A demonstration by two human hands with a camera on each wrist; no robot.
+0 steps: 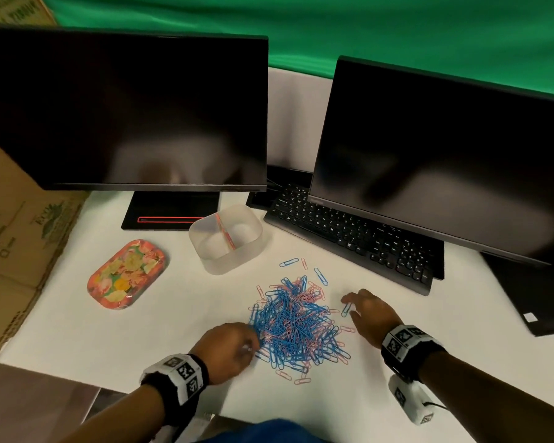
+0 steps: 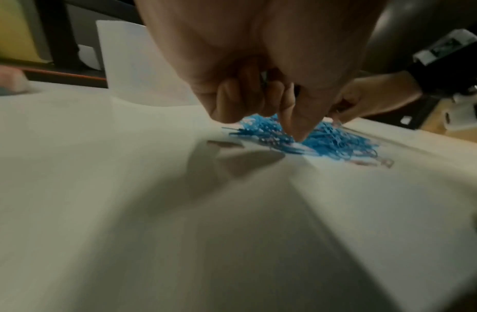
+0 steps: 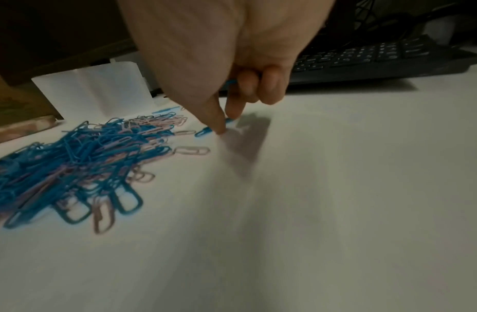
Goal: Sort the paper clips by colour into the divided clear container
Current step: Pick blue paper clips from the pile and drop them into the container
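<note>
A tangled pile of blue and pink paper clips (image 1: 296, 324) lies on the white table. Behind it stands the clear container (image 1: 226, 239), split by a pink divider. My left hand (image 1: 253, 342) is at the pile's left edge. Its fingers are curled, with thumb and forefinger tips (image 2: 296, 135) pressed together down into the clips (image 2: 339, 141), and something glints inside the curled fingers. My right hand (image 1: 349, 306) is just right of the pile. It holds a blue clip (image 3: 230, 82) in its curled fingers while thumb and forefinger (image 3: 226, 124) pinch at another blue clip (image 3: 205, 132) on the table.
Two dark monitors stand at the back, with a black keyboard (image 1: 349, 231) under the right one. A floral tray (image 1: 127, 274) lies left of the container, with cardboard boxes (image 1: 20, 235) beyond the table's left edge. A few stray clips (image 1: 290, 262) lie between pile and container.
</note>
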